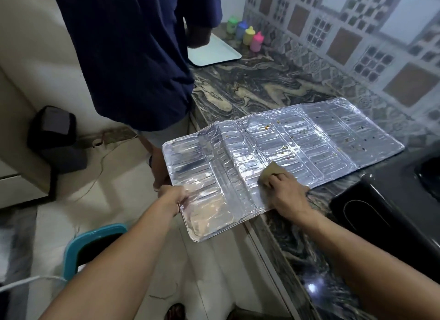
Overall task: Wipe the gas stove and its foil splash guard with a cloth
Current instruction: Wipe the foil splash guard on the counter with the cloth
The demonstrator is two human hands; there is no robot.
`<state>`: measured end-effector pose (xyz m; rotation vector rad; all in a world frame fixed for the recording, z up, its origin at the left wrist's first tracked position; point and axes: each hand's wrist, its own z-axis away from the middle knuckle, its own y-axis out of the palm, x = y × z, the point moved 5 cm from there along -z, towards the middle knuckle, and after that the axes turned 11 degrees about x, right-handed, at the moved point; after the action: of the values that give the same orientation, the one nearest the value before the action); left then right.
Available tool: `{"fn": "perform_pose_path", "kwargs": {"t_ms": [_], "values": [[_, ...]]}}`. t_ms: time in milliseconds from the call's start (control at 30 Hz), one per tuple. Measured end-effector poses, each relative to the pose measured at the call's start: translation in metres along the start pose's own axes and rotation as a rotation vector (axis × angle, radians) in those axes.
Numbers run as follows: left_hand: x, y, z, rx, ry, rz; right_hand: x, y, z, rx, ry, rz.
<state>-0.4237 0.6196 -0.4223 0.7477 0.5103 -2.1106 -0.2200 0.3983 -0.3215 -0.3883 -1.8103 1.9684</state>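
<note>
The foil splash guard (297, 141) lies unfolded and flat on the marble counter, its left panel hanging over the counter's edge. Brown food specks dot its middle and right panels. My left hand (172, 197) grips the overhanging left edge of the guard. My right hand (285, 193) holds a tan cloth (270, 173) and presses it on the foil near the front fold. The black gas stove (390, 200) sits at the right, only partly in view.
Another person in a dark blue shirt (133, 57) stands close at the counter's left end. A pale tray (214, 51) and several coloured bottles (247, 34) stand at the back. A teal-rimmed bin (95, 243) and a black box (54, 131) sit on the floor.
</note>
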Motion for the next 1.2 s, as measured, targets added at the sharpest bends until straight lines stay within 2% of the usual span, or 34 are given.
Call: {"fn": "perform_pose_path", "kwargs": {"t_ms": [67, 133, 200, 333, 367, 433, 500, 533, 600, 767, 867, 933, 1067, 1200], "values": [[-0.003, 0.002, 0.008, 0.062, 0.009, -0.002, 0.028, 0.008, 0.004, 0.015, -0.155, 0.027], [-0.004, 0.003, 0.012, 0.097, 0.018, 0.027, 0.045, 0.026, 0.005, 0.129, -0.324, 0.09], [-0.003, -0.001, 0.01, 0.027, -0.001, 0.048, 0.039, 0.032, -0.002, 0.187, -0.309, 0.075], [-0.008, 0.002, 0.018, -0.066, -0.002, 0.006, 0.019, 0.023, -0.017, 0.14, -0.112, -0.034], [-0.01, 0.001, 0.022, -0.128, 0.015, -0.068, 0.017, 0.021, -0.019, 0.131, -0.071, -0.057], [-0.023, 0.001, 0.036, -0.312, 0.129, -0.38, 0.017, 0.018, -0.02, 0.112, -0.007, -0.134], [-0.04, 0.017, 0.051, -0.376, 0.385, -0.662, 0.016, 0.013, -0.021, 0.097, 0.063, -0.241], [-0.048, 0.032, 0.058, -0.34, 0.528, -0.75, 0.015, 0.01, -0.022, 0.109, 0.085, -0.281], [-0.057, 0.065, 0.067, -0.184, 0.673, -0.862, 0.007, 0.003, -0.021, 0.128, 0.157, -0.295], [-0.058, 0.132, 0.074, 0.125, 0.741, -1.154, -0.017, -0.012, -0.017, 0.117, 0.295, -0.356], [-0.054, 0.155, 0.073, 0.158, 0.712, -1.246, -0.028, -0.012, -0.015, 0.024, 0.45, -0.598], [-0.051, 0.161, 0.072, 0.146, 0.678, -1.297, -0.026, -0.011, -0.014, 0.014, 0.499, -0.649], [-0.046, 0.156, 0.066, 0.177, 0.577, -1.337, -0.019, -0.003, -0.01, 0.12, 0.402, -0.563], [-0.044, 0.152, 0.069, 0.182, 0.543, -1.306, -0.022, -0.005, -0.016, 0.043, 0.239, -0.488]]}}
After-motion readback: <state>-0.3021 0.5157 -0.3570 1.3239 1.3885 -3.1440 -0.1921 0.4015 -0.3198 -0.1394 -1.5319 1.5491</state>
